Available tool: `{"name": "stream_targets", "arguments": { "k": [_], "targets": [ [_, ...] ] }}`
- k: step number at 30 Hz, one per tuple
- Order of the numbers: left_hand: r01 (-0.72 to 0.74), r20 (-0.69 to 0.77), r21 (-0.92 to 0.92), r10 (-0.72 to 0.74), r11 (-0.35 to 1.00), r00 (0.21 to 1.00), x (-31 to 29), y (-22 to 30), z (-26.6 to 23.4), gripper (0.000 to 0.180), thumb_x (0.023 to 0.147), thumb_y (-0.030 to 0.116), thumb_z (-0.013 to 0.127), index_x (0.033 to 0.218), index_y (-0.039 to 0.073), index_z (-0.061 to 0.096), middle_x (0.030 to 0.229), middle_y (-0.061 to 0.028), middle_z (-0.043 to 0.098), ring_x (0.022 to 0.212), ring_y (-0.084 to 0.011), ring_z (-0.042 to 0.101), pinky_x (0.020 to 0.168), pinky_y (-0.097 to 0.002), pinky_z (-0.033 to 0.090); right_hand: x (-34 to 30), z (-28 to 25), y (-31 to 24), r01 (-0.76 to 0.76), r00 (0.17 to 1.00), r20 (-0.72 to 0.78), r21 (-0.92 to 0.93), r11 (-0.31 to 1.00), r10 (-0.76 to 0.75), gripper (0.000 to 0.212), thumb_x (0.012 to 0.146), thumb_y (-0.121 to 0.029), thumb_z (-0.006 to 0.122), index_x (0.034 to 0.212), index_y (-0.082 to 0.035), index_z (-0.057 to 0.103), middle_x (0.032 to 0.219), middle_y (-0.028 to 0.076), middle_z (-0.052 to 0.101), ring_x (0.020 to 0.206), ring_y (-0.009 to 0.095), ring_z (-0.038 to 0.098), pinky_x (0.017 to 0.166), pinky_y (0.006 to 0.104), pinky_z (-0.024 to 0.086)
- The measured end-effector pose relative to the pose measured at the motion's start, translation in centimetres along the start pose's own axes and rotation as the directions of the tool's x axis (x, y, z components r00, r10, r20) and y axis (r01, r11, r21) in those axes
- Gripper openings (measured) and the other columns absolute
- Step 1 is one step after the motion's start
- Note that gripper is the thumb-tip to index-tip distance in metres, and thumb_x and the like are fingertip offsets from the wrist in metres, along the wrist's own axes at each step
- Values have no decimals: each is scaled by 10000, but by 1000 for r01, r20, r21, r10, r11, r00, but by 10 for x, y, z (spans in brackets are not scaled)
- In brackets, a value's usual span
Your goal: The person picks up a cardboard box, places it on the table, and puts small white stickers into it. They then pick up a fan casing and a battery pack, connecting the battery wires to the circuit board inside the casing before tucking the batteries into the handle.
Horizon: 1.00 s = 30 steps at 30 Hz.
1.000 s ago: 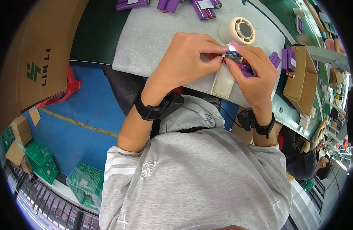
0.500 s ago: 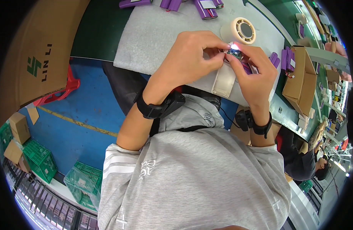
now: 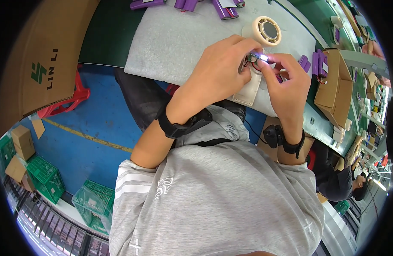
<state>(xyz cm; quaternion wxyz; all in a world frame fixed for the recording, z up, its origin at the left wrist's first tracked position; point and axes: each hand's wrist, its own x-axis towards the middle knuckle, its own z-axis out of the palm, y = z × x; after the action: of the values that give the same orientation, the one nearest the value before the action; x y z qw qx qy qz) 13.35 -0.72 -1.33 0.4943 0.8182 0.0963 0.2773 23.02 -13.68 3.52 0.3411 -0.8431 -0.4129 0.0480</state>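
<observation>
Above the pale foam mat, my left hand point(image 3: 224, 64) pinches a small circuit board point(image 3: 254, 58) at its left side. A bright white light shines at the board's right end, where the thumb and forefinger of my right hand point(image 3: 289, 83) are closed on it. Thin wires hang beneath the board. Part of a purple battery pack point(image 3: 280, 78) shows behind my right fingers; whether they touch it I cannot tell. Under my hands lies a cream plastic casing point(image 3: 246, 94), partly hidden. Just beyond them is a cream round fan-like part point(image 3: 267, 32) with a slotted rim.
Several purple battery packs point(image 3: 225, 9) lie along the far edge of the foam mat point(image 3: 162, 51). An open cardboard box point(image 3: 335, 87) stands at the right, with packs beside it. A large carton point(image 3: 38, 55) rises at the left. A person point(image 3: 341, 183) sits at the far right.
The board has turned and now shows more edge-on, its light shifted slightly right. My left hand has rolled over and moved a little right. Both hands still hold the board.
</observation>
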Motion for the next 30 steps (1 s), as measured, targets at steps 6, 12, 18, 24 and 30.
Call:
{"name": "stream_targets", "arguments": {
  "k": [6, 12, 18, 24, 30],
  "targets": [
    [90, 149, -88, -76, 992, 986, 6, -2, -13, 381, 729, 44, 628, 1108, 83, 642, 837, -79, 597, 717, -165, 576, 672, -296, 496, 1, 0, 4, 79, 996, 27, 14, 997, -80, 140, 786, -68, 715, 908, -15, 671, 848, 50, 642, 645, 107, 549, 577, 230, 446],
    [182, 206, -65, -165, 981, 965, 10, 1, -16, 379, 708, 37, 604, 1079, 91, 664, 758, -47, 579, 673, -129, 552, 652, -270, 476, 2, 2, 7, 142, 989, 40, 11, 990, -143, 150, 787, -56, 716, 918, -5, 665, 875, 46, 639, 667, 95, 548, 588, 217, 443],
    [205, 194, -53, -191, 977, 962, 11, 0, -14, 356, 711, 45, 627, 1061, 92, 668, 732, -38, 577, 649, -121, 546, 641, -268, 471, 3, 4, 8, 185, 982, -35, -25, 982, -186, 146, 757, -53, 714, 900, -47, 684, 859, 66, 647, 656, 181, 607, 584, 269, 488],
    [186, 159, -61, -174, 981, 972, 9, -1, -13, 346, 720, 55, 665, 1064, 87, 662, 730, -34, 581, 651, -118, 553, 636, -261, 470, 4, 8, 10, 167, 982, -92, 35, 985, -163, 152, 754, -42, 716, 903, -45, 686, 826, 63, 647, 659, 175, 608, 582, 266, 487],
    [219, 176, -78, -202, 973, 963, 10, 1, -14, 333, 733, 41, 663, 1064, 78, 657, 724, -32, 582, 648, -114, 552, 631, -254, 470, 5, 9, 11, 222, 972, -88, 22, 975, -219, 129, 753, -36, 715, 881, -39, 693, 800, 68, 642, 640, 171, 605, 574, 266, 482]
  ]
}}
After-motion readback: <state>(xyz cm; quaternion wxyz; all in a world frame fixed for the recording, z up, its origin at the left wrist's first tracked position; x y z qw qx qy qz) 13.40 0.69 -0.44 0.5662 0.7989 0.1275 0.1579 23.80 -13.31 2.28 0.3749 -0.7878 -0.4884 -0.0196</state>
